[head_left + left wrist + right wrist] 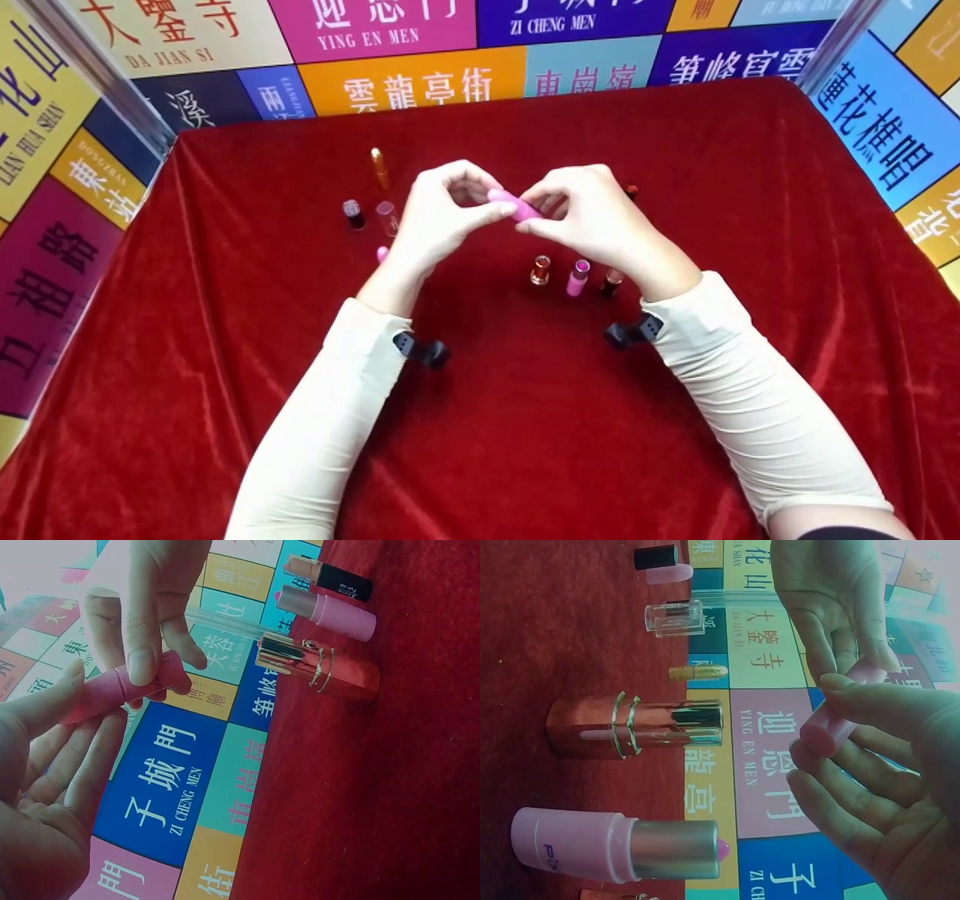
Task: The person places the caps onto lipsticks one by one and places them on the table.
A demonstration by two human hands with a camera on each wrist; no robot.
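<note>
A pink lipstick tube (528, 212) is held in the air over the cloth between both hands. My left hand (441, 214) pinches its left end with thumb and fingers. The other end is gripped by my right hand (591, 210). A seam runs around the closed tube (101, 694) in the left wrist view. Below the right hand stand a red-and-gold lipstick (540, 271), an uncapped pink lipstick (615, 846) with a silver collar, and a black lipstick (330, 576) with a tan tip. The right forearm partly covers the black one in the head view.
Left of the hands stand a gold cap (379, 169), a dark cap (353, 214), a clear cap (387, 217) and a pink piece (382, 254) half hidden by the left wrist. A red item (631, 193) peeks out behind the right hand. Red velvet cloth (480, 420) covers the table before lettered panels.
</note>
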